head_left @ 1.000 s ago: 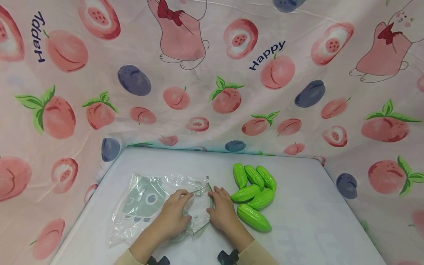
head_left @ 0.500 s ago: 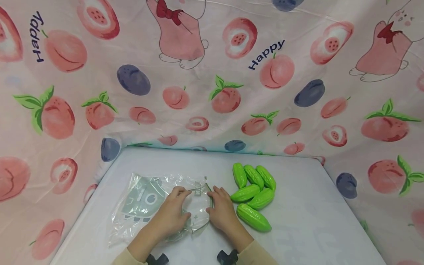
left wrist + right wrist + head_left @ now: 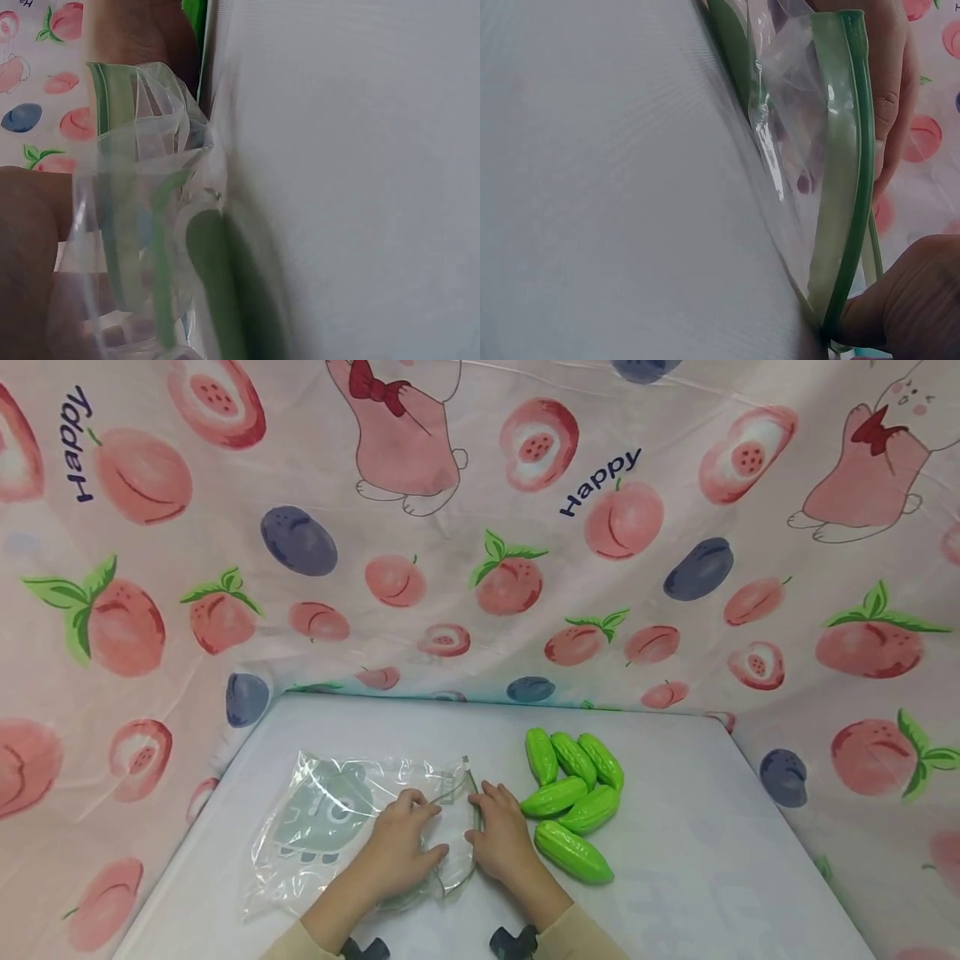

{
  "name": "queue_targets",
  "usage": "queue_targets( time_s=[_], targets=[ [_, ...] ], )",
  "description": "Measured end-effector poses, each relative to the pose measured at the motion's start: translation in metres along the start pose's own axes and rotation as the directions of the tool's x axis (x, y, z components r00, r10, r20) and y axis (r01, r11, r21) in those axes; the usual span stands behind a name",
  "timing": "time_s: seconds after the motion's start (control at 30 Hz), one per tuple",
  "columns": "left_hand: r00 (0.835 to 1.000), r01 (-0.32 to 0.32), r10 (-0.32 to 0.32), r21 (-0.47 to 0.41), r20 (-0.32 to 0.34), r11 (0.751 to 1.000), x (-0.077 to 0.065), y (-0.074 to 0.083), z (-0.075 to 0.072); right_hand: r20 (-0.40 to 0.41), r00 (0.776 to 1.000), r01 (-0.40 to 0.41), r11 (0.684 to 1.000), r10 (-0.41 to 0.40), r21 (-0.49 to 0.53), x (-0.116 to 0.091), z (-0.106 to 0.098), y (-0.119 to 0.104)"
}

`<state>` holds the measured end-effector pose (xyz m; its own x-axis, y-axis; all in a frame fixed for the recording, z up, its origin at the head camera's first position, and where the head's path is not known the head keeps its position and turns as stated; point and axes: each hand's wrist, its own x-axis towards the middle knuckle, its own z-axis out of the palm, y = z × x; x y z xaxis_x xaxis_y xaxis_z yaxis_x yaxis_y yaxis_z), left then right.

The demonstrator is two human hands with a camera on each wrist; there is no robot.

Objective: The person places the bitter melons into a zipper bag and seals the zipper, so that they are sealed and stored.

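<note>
A clear zip bag (image 3: 322, 868) with a green dinosaur print lies on the white table, its green-edged mouth (image 3: 851, 165) towards the right and standing partly up. My left hand (image 3: 401, 843) rests over the bag near the mouth, thumb stretched away from the fingers. Through the film, fingers show dimly in the left wrist view. With its fingers and thumb, my right hand (image 3: 504, 835) holds the bag's zip edge. In the right wrist view a digit presses at the lower end of the green strip. Several bright green bitter melons (image 3: 573, 852) lie just right of that hand.
The table (image 3: 712, 860) is covered in white cloth. A pink fruit-print curtain (image 3: 450, 568) rises behind it and along both sides. Black wrist mounts (image 3: 513, 942) show under the wrists at the front edge.
My left hand has shifted slightly right, and its thumb has spread outward over the bag's mouth. The dinosaur print has creased a little. The right hand and the bitter melons have hardly moved.
</note>
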<state>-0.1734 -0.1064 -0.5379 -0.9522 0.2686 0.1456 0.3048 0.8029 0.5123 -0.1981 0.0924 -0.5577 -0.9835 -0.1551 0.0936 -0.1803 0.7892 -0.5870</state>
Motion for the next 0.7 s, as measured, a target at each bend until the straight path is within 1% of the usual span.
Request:
queue_targets(
  time_s=[0.17,0.33,0.53,0.7],
  targets=[
    [1.000,0.004,-0.005,0.040,0.027,0.999,-0.0005,0.0035,0.0020,0.003,1.000,0.006,1.000,-0.006,-0.001,0.0002,-0.0003,0.0005],
    [0.999,0.000,-0.004,0.078,0.054,0.997,-0.0022,0.0037,0.0058,0.006,1.000,0.009,1.000,-0.009,0.001,-0.0001,-0.0006,0.0008],
    [0.993,0.020,-0.028,0.074,0.113,0.997,-0.0042,0.0026,0.0072,0.008,1.000,0.016,1.000,-0.016,0.001,-0.0011,-0.0004,0.0007],
    [0.990,0.023,-0.031,0.060,0.139,0.998,-0.0053,0.0009,0.0039,0.011,1.000,0.014,1.000,-0.013,-0.001,-0.0006,-0.0003,0.0016]
  ],
)
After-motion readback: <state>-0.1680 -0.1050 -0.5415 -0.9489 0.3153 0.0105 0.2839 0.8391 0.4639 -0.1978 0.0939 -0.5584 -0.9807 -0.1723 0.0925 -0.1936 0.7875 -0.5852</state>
